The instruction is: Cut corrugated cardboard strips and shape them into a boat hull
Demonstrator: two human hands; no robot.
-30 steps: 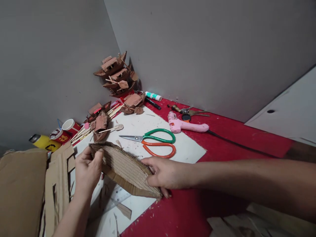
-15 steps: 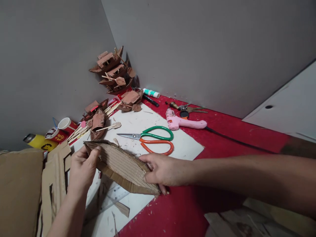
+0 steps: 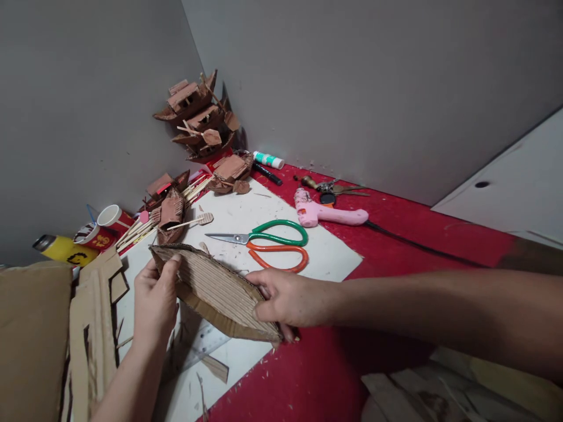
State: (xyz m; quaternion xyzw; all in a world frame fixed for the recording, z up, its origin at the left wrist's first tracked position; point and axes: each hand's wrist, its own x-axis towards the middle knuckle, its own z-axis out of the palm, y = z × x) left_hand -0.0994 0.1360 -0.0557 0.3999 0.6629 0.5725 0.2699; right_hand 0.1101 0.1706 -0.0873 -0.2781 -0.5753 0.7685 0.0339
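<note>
A boat-shaped cardboard hull (image 3: 220,293) with a ribbed inside is held tilted over the white sheet (image 3: 329,258). My left hand (image 3: 156,293) pinches its far left tip, thumb on the inner face. My right hand (image 3: 285,299) grips the near right end, thumb inside and other fingers partly hidden beneath. Just beyond the hull lie scissors (image 3: 235,238) with one green and one orange handle, blades pointing left. A pink glue gun (image 3: 334,215) rests to their right, its black cord running off rightward.
Several finished brown cardboard boats (image 3: 185,99) stand stacked in the back corner. Wooden sticks (image 3: 132,231), red cups (image 3: 115,219) and a yellow bottle (image 3: 65,250) are at left, above cardboard strips (image 3: 94,316). A glue stick (image 3: 268,160) and black marker (image 3: 267,174) lie at the back.
The view has shifted slightly, so the table items sit a little higher and further left. Both hands keep their grip on the hull.
</note>
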